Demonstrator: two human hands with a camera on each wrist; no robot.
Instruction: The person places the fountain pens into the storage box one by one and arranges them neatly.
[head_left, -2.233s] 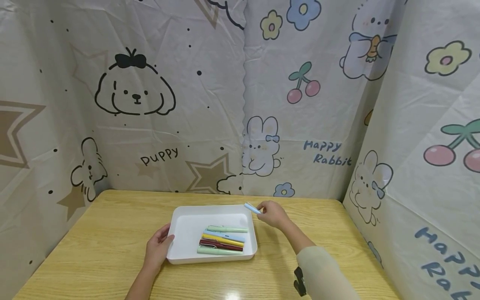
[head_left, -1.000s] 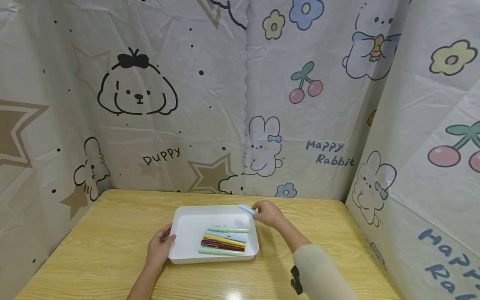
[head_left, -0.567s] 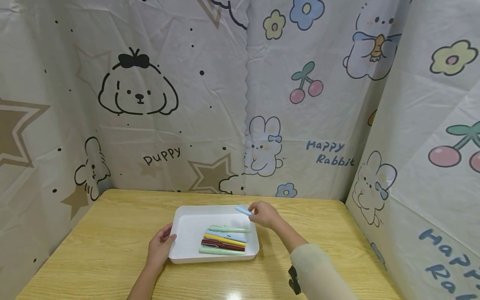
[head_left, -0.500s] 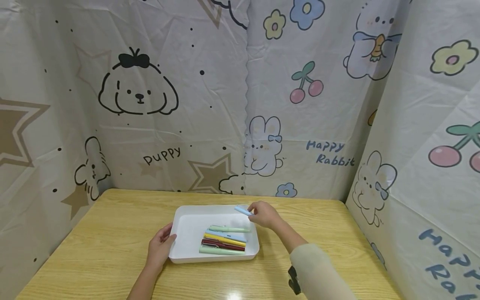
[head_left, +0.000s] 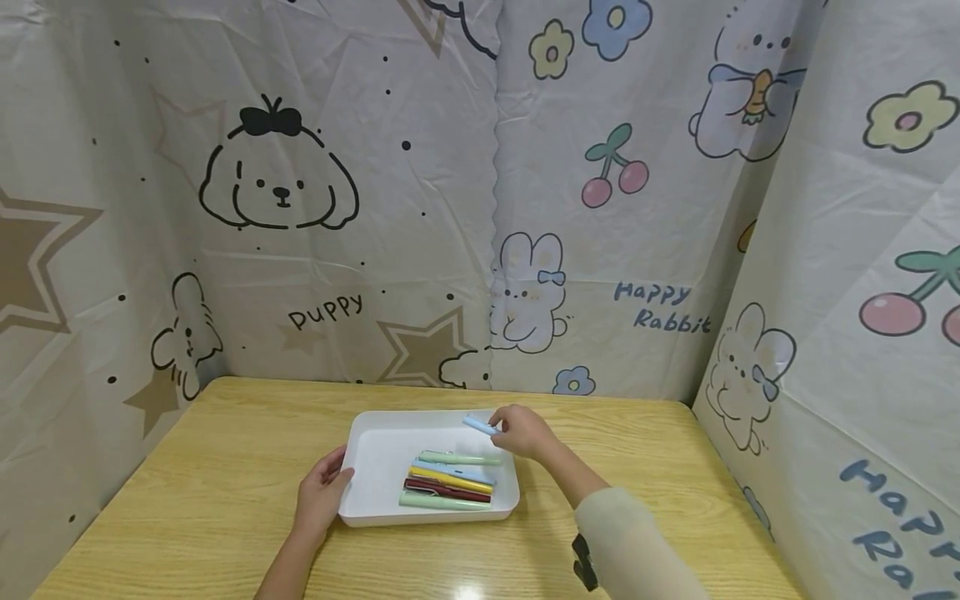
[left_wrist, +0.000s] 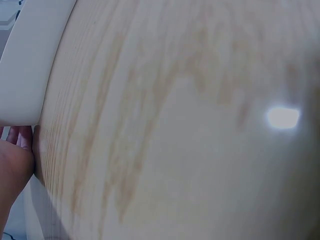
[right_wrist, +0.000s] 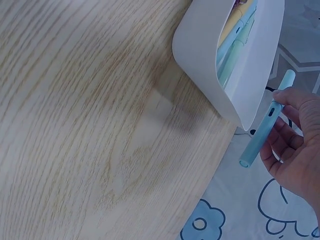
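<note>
A white tray [head_left: 371,467] sits on the table. My left hand [head_left: 317,500] grips its left end, thumb at the rim and fingers along the outer wall; in the left wrist view only part of that hand [left_wrist: 15,162] shows under the tray's edge. Between thumb and fingers, my right hand [head_left: 525,433] pinches a light blue pen [right_wrist: 267,122], raised over the tray's back right corner. Inside lie a pale green pen [head_left: 453,458], a light blue pen [head_left: 474,476], a yellow pen [head_left: 442,477], a dark red pen [head_left: 450,491] and another pale green pen [head_left: 442,501], roughly parallel.
The wooden table [head_left: 247,450] extends around the tray on all sides. Behind it hangs a printed cloth [head_left: 420,250], with further cloth [head_left: 832,275] at the right side. A dark strap piece [head_left: 582,562] hangs by the right sleeve [head_left: 630,537].
My right hand has moved left and slightly toward me with the light blue pen, from the tray's right edge to over its back right corner. The left hand keeps its hold.
</note>
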